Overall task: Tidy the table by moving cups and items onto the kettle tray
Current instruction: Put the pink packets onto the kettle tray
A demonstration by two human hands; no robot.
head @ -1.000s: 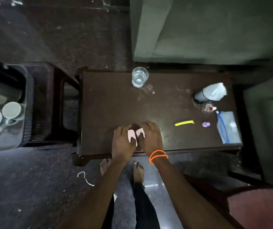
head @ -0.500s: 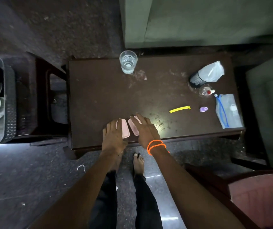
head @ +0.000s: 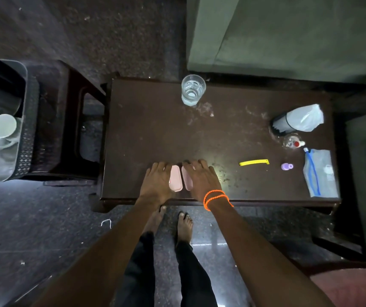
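At the far left, a grey plastic tray with a perforated wall (head: pixel 25 138) is seen on a dark stand, well apart from the table. Two round white ceramic cups (head: pixel 2 125) with loop handles stand inside it, mouths up, close beside each other.

The dark brown rectangular wooden table (head: pixel 146 129) has a dull, scratched top with pale smears. Near its far edge, a clear faceted drinking glass (head: pixel 192 89) stands upright.

At the near edge, the left hand (head: pixel 156 185) is laid flat, fingers spread, partly over a pale pink oblong piece with rounded corners (head: pixel 175 181). Just beside it, a second pale pink oblong piece (head: pixel 186 180) is partly covered by the right hand (head: pixel 202 181), also flat and spread. Whether the pieces are gripped or only pressed cannot be told. An orange beaded band (head: pixel 215 197) is worn on the right wrist.

Further right, a flat yellow strip (head: pixel 254 162) and a small purple cap-like object (head: pixel 286 166) lie on the bare top. A dark cylinder wrapped in a clear plastic bag (head: pixel 297 120) lies on its side, and a clear pouch with blue edging (head: pixel 320 173) lies flat near the right corner.
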